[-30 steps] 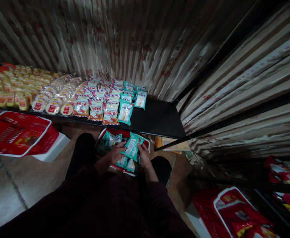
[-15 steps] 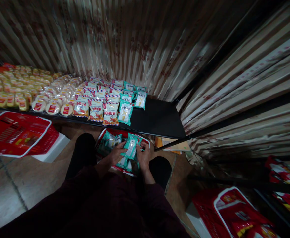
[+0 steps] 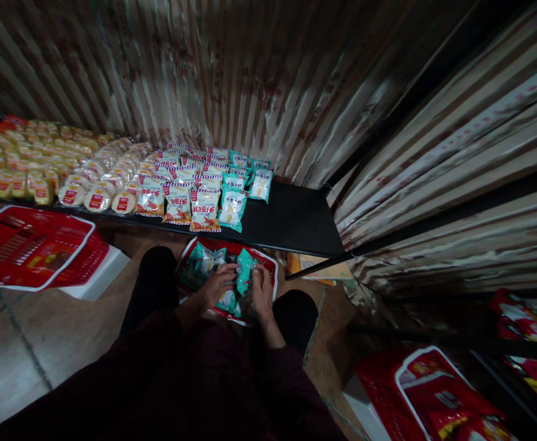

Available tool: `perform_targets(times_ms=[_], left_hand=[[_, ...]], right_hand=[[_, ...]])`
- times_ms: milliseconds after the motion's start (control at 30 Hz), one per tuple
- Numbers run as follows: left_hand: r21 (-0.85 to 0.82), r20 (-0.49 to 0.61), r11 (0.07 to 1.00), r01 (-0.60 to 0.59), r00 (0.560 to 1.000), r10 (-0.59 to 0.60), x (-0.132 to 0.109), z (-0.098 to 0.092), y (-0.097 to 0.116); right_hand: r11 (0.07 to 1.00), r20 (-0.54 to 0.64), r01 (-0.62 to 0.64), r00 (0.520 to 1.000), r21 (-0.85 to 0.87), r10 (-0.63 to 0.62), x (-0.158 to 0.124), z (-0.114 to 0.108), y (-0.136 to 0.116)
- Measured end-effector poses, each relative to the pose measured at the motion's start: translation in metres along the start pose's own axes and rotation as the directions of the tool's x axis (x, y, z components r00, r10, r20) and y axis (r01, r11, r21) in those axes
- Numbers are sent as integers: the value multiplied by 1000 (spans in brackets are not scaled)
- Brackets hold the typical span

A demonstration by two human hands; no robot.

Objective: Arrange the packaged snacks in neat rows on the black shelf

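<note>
A teal and white snack packet stands turned on its side above a red bag between my knees. My right hand grips it from the right, fingers along its edge. My left hand is at its left, fingers apart, the tips close to the packet; whether they touch it is unclear. More teal packets lie loose inside the bag, partly hidden by my hands.
A low black shelf carries rows of teal packets, striped-edge snack packets, round wrapped cakes and yellow wrapped pieces. Red bags lie at left and lower right. A black bar slants along the right.
The packet between my hands has turned from facing up to edge-on. My left fingers have loosened from it and the right hand has shifted slightly. The shelf goods are unchanged.
</note>
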State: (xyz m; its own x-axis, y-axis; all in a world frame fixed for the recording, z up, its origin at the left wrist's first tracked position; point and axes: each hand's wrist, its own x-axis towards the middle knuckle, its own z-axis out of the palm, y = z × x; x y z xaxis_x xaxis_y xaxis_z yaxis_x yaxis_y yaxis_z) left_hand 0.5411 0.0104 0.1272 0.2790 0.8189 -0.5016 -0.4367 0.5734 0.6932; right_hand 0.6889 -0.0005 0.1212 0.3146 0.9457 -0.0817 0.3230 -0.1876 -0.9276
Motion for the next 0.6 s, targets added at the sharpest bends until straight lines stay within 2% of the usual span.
perform_targets(times_ms=[133,300,433,600], left_hand=[[69,15,993,-91,996,90,1,1,-4],[123,1,973,-196,980,198,1,6,-2],[143,-58,971,-194,977,204,5,5,-3],[161,-204,977,-143,963,175,11,2,-8]], right_hand=[[997,75,-36,997,69,31,-5,1,-5],[965,87,-161,985,208,146,-3,4,0],[860,167,-294,955,416,246,-2,6,6],[723,170,-379,922,577,348,-2,7,10]])
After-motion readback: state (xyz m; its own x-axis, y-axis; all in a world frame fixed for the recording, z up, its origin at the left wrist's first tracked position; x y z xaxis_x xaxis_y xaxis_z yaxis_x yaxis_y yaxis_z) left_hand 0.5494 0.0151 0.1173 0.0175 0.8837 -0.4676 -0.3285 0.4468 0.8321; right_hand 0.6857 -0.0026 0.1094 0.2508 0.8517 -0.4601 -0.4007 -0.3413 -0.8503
